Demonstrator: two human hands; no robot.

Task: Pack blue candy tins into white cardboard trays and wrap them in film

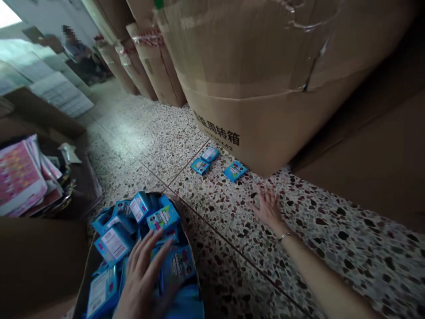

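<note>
Many small blue boxes with printed fronts and white label backs fill a dark-rimmed container at the lower left. Over this pile lies my left hand, fingers spread; whether it touches the boxes I cannot tell. My right hand, a bracelet on its wrist, reaches out above the speckled floor with fingers apart and nothing in them. Just beyond it a blue box rests on the floor. Two more, a label-up box and a front-up box, lie touching farther left.
A large taped cardboard carton stands right ahead, with another carton to its right. More tall cartons line the back. At left, an open carton holds pink printed packets. A person is in the far background.
</note>
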